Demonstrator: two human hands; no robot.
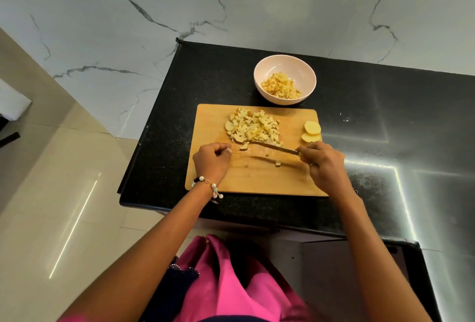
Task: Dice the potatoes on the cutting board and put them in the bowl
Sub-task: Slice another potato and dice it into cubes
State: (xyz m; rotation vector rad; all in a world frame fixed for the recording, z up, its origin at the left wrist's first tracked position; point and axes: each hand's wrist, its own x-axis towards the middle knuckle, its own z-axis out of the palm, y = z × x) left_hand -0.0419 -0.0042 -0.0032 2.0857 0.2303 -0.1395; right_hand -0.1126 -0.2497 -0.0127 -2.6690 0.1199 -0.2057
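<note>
Potato dice (253, 127) lie heaped toward the 12 o'clock edge of the wooden cutting board (257, 180), with two uncut potato slices (311, 131) at its 2 o'clock corner. From the 3 o'clock side, the right hand (324, 165) grips a knife (276, 147) by the handle, blade reaching toward 9 o'clock just below the heap. At 9 o'clock the left hand (212, 159) hovers, fingers curled, holding nothing visible. Beyond the board at 12 o'clock, a pale pink bowl (284, 64) holds more dice on the black counter (359, 95).
</note>
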